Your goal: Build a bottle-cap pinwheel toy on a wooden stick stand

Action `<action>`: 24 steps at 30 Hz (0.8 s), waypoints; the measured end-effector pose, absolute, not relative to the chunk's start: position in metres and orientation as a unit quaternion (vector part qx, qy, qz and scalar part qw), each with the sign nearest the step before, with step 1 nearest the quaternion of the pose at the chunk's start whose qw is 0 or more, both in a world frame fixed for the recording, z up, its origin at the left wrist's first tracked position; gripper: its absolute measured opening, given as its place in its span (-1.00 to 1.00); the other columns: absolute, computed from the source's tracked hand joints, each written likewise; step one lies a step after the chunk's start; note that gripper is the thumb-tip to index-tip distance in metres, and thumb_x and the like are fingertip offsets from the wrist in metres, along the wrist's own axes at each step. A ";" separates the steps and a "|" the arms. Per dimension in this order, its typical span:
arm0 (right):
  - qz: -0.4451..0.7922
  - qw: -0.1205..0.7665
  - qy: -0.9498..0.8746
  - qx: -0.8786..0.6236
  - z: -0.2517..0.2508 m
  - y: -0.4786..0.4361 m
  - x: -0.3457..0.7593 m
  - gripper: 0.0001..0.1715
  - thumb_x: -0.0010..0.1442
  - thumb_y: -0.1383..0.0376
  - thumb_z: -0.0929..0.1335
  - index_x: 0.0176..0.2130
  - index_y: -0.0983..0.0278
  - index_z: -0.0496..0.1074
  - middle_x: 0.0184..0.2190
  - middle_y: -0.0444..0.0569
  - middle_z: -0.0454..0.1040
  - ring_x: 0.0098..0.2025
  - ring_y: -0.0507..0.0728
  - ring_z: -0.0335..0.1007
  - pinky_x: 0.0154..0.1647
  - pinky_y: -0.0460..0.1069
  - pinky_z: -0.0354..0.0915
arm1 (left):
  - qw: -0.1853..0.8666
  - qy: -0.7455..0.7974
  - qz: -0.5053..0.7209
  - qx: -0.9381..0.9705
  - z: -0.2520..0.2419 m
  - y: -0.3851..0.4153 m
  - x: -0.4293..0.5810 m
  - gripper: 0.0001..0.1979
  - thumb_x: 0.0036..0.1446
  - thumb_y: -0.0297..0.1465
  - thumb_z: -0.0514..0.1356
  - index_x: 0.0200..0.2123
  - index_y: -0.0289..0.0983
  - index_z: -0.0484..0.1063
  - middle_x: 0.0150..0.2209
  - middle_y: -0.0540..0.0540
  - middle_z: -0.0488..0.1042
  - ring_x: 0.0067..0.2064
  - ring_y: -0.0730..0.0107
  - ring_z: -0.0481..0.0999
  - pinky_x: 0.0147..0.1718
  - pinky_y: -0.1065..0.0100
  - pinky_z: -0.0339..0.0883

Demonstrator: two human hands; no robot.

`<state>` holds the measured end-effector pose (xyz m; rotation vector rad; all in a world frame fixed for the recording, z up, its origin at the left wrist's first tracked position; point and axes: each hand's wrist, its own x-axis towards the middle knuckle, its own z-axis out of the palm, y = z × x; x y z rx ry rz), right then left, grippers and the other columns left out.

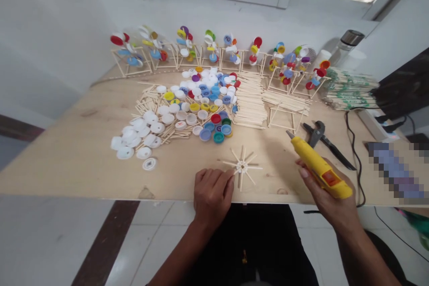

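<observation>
- The left hand point(212, 194) rests knuckles-up at the near edge of the pale plywood table point(77, 152), fingers curled narrow, holding nothing; its fingertips touch the near-left side of the small wheel of thin wooden sticks radiating from a white hub point(241, 167).
- That stick wheel lies flat on the table, just right of the left hand and left of the right hand, between the two.
- The right hand point(326, 196) is wrapped around a yellow glue gun with an orange trigger point(318, 167), its nozzle pointing up and left, apart from the wheel.
- Black pliers point(318, 136) lie just beyond the gun.
- Farther back sit a heap of white and coloured plastic bottle caps point(187, 107), a stack of wooden sticks point(250, 103), and a row of stick-frame cap pinwheels point(208, 51).
</observation>
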<state>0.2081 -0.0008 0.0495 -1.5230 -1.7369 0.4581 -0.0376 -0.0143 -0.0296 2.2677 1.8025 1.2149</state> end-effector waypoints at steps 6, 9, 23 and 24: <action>0.188 0.371 -0.697 -0.584 0.040 -0.004 0.210 -0.80 0.19 0.24 0.38 -0.15 0.22 0.46 -0.23 -0.05 0.54 -0.22 0.13 0.50 -0.32 -0.07 0.39 | -0.005 0.567 0.389 0.726 -0.028 -0.014 -0.038 -0.89 0.18 -0.49 0.14 -0.31 -0.28 0.48 -0.51 -0.02 0.46 -0.44 0.37 0.40 -0.25 0.25 0.20; 0.159 0.356 -0.705 -0.592 0.044 -0.003 0.217 -0.80 0.20 0.22 0.37 -0.16 0.22 0.44 -0.27 -0.05 0.53 -0.25 0.14 0.50 -0.34 -0.06 0.38 | -0.009 0.565 0.386 0.729 -0.027 -0.014 -0.039 -0.89 0.18 -0.49 0.14 -0.32 -0.27 0.47 -0.51 -0.01 0.46 -0.43 0.37 0.40 -0.25 0.25 0.21; -0.212 0.195 -0.798 -0.528 0.007 0.046 0.322 -0.82 0.21 0.22 0.31 -0.21 0.28 0.37 -0.35 0.05 0.51 -0.33 0.22 0.43 -0.29 0.05 0.26 | -0.010 0.559 0.383 0.735 -0.025 -0.015 -0.039 -0.89 0.17 -0.51 0.13 -0.28 -0.26 0.47 -0.49 -0.01 0.47 -0.40 0.37 0.42 -0.23 0.26 0.23; -0.224 0.182 -0.804 -0.519 0.008 0.048 0.325 -0.80 0.22 0.21 0.29 -0.22 0.29 0.37 -0.35 0.06 0.51 -0.33 0.23 0.42 -0.31 0.06 0.24 | -0.005 0.564 0.383 0.732 -0.026 -0.015 -0.038 -0.88 0.18 -0.50 0.13 -0.29 -0.26 0.47 -0.49 -0.02 0.46 -0.40 0.38 0.42 -0.23 0.26 0.23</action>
